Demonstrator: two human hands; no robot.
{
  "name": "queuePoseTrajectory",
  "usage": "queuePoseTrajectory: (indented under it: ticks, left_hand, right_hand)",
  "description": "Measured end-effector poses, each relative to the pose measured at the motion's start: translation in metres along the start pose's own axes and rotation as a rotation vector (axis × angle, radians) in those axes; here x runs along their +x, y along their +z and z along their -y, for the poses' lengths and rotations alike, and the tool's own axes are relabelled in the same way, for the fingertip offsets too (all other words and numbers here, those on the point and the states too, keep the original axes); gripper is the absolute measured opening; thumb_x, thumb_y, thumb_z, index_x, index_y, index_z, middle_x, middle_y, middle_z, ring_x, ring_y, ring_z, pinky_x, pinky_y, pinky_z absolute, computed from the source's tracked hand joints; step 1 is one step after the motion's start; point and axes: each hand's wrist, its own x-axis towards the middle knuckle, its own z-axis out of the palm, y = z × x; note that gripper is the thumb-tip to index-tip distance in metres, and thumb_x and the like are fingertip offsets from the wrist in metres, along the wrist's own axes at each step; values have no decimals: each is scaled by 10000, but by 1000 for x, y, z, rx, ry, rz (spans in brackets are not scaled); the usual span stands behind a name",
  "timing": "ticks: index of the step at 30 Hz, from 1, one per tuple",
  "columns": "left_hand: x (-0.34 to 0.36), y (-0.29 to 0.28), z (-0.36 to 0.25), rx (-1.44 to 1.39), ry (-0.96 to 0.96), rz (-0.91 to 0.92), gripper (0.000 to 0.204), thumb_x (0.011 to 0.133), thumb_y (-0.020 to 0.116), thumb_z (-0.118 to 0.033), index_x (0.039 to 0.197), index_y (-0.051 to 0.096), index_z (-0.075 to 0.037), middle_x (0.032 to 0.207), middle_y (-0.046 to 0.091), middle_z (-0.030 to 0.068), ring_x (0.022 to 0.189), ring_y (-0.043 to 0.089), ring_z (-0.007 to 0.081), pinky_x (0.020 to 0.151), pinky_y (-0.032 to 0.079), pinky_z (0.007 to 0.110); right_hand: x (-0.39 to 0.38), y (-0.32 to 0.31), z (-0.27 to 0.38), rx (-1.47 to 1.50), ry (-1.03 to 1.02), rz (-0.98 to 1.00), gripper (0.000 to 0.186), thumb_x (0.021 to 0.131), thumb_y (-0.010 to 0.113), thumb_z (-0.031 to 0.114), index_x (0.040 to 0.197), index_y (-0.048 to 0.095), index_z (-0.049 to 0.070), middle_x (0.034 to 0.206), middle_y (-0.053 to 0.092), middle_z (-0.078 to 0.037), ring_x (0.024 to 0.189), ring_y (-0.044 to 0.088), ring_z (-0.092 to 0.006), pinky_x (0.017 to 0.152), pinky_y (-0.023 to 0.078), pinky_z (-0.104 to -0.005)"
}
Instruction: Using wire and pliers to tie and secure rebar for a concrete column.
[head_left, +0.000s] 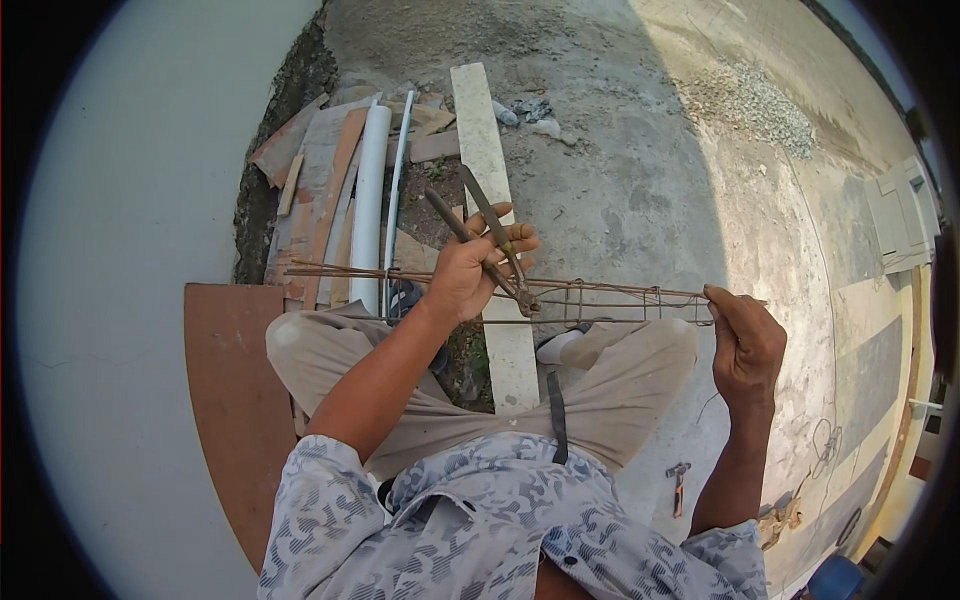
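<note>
Two hands [465, 278] [748, 345], rebar cage [620, 288] apparently touching both

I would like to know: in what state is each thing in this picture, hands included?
Left hand, gripping the pincers
Right hand, pinching the steel frame near one end
Pincers, handles spread apart
Steel frame, held crosswise
Hammer, lying on the ground, unheld
Thick white pipe, lying among boards
Pale plank, lying flat
</note>
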Motion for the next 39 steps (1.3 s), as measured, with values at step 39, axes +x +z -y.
queuePoseTrajectory:
  ticks: [39]
  left_hand:
    - [65, -23, 28, -138, 49, 55, 984, 666, 383, 166, 1606, 246, -87, 1526, 435, 225, 1377, 500, 354, 1120, 476, 414]
  right_hand:
    - [-66, 70, 19, 361, 450, 158, 132, 927, 630, 20, 1038, 695, -11, 722, 674, -170, 571, 617, -207, 563, 470, -331]
